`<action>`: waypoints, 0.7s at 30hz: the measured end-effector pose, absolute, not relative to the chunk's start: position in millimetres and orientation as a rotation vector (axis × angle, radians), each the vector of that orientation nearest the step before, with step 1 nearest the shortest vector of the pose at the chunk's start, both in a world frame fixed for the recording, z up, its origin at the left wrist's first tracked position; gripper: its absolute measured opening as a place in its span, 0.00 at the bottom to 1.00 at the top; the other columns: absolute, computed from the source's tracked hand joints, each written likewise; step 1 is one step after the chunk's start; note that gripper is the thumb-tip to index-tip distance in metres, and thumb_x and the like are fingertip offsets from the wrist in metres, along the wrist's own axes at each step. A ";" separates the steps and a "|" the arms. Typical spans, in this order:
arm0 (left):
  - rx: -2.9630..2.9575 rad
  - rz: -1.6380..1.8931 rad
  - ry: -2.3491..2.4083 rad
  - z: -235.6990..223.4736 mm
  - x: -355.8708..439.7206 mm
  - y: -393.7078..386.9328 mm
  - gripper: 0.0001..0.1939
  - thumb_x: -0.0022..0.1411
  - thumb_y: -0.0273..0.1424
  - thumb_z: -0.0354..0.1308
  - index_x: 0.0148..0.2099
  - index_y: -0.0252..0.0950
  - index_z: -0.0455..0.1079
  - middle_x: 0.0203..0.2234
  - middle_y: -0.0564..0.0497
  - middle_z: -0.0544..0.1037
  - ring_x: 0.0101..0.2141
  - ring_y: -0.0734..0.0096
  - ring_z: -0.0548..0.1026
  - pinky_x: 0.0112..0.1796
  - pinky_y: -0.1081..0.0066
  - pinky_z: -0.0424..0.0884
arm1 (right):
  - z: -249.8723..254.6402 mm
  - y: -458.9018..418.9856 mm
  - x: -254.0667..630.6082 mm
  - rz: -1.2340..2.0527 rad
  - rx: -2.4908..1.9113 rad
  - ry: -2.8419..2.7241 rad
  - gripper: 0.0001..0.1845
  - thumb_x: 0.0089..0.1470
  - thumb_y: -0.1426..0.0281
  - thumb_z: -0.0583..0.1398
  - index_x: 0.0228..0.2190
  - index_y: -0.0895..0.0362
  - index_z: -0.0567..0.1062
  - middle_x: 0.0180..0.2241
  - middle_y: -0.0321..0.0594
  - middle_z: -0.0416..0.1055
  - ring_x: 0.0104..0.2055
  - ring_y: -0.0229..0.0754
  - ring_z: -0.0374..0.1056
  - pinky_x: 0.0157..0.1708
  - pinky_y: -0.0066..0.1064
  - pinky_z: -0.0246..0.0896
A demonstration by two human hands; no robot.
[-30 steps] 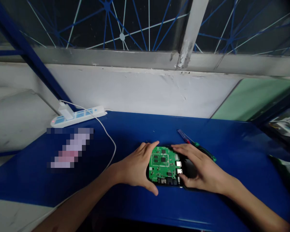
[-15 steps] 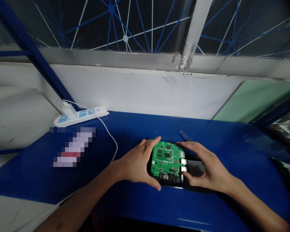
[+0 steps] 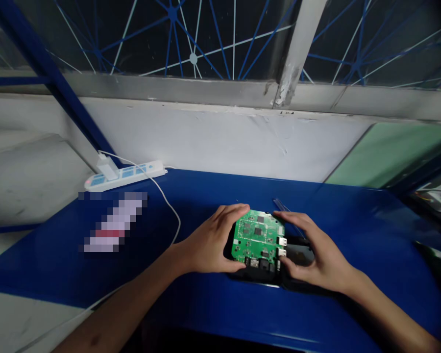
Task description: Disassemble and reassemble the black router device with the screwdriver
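Note:
A green circuit board (image 3: 255,235) with metal USB ports on its right edge is between my hands, over a black casing (image 3: 255,279) on the blue table. My left hand (image 3: 215,240) grips the board's left side, fingers at the far corner and thumb at the near corner. My right hand (image 3: 318,255) is closed on the right side, with fingertips at the far corner and the thumb against the ports. Under the right hand lies another dark, flat piece (image 3: 299,253), partly hidden by it.
Behind the board lies a thin clear-handled tool (image 3: 279,203). A white power strip (image 3: 127,176) with a plugged-in charger (image 3: 107,167) stands at the back left, its white cable (image 3: 165,196) running across the blue table (image 3: 206,309). A pixelated item (image 3: 117,223) lies to the left.
Both hands have raised the circuit board slightly, away from the black casing, so more of the casing shows below its near edge. The view has shifted a little.

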State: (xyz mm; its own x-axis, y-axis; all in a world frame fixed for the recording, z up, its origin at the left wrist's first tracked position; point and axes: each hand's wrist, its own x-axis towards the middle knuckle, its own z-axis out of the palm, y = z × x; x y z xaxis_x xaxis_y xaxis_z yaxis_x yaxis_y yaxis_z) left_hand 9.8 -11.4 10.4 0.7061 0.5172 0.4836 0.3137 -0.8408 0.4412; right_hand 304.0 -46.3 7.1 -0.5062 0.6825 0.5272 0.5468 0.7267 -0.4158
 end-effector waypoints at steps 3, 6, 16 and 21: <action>2.618 0.953 0.615 9.3 11.1 -10.0 0.61 0.47 0.33 0.76 0.72 0.40 0.39 0.66 0.35 0.59 0.63 0.39 0.61 0.60 0.40 0.64 | 6.2 -47.0 302.3 0.308 -0.909 -2.225 0.44 0.53 0.68 0.65 0.66 0.54 0.54 0.63 0.52 0.62 0.65 0.57 0.59 0.62 0.57 0.61; 2.617 1.035 0.583 8.7 12.1 -8.7 0.60 0.47 0.34 0.76 0.72 0.40 0.40 0.65 0.35 0.59 0.62 0.40 0.62 0.59 0.40 0.65 | 7.9 -49.3 299.2 0.296 -0.905 -2.265 0.53 0.50 0.61 0.69 0.68 0.55 0.49 0.67 0.55 0.54 0.68 0.61 0.54 0.64 0.59 0.58; 2.593 1.104 0.580 9.1 13.1 -8.0 0.58 0.49 0.34 0.74 0.71 0.44 0.39 0.65 0.37 0.59 0.62 0.41 0.63 0.57 0.39 0.65 | 7.5 -51.8 290.9 0.168 -0.986 -2.326 0.55 0.54 0.59 0.67 0.70 0.53 0.43 0.72 0.54 0.41 0.71 0.64 0.47 0.63 0.62 0.59; 2.579 1.064 0.603 8.8 13.1 -8.8 0.59 0.50 0.33 0.74 0.71 0.47 0.38 0.66 0.38 0.59 0.62 0.40 0.64 0.57 0.38 0.66 | 7.6 -51.0 292.0 0.169 -0.996 -2.320 0.55 0.53 0.60 0.68 0.70 0.52 0.43 0.70 0.55 0.46 0.70 0.65 0.50 0.63 0.63 0.60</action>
